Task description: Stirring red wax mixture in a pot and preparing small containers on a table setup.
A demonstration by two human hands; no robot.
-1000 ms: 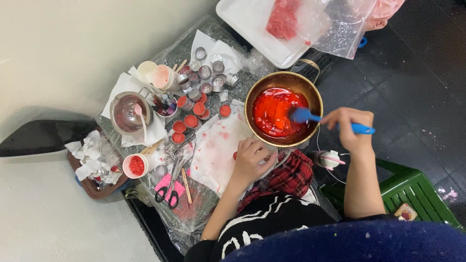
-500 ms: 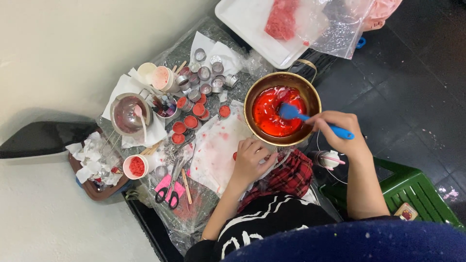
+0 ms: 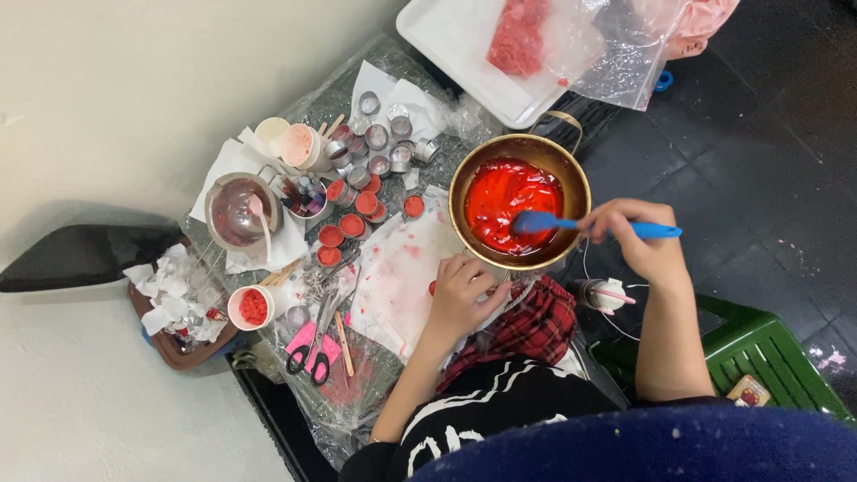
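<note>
From the head camera, looking straight down on a low desk (image 3: 375,85) wrapped in clear plastic. Right hand (image 3: 644,243) closed around the handle of a blue silicone spatula (image 3: 571,223), its blade dipped into glossy red liquid inside a round brass-coloured pot (image 3: 520,212) at the desk's near right edge. Left hand (image 3: 462,295) curled loosely, fingers bent, resting just beside the pot's rim on a stained white paper sheet (image 3: 397,268); nothing clearly gripped in it. Left of the pot, a cluster of small metal tins (image 3: 357,210), some filled with red, others bare. Farther left, a glass bowl (image 3: 239,211) with a spoon in it, and a white cup of red bits (image 3: 252,306) below that. Black-handled scissors (image 3: 312,353) lying on a pink card near the front edge. Beyond the pot, a white tray (image 3: 455,45) holding a clear bag with a red lump. Green plastic stool (image 3: 759,344) on the dark floor at the right.
</note>
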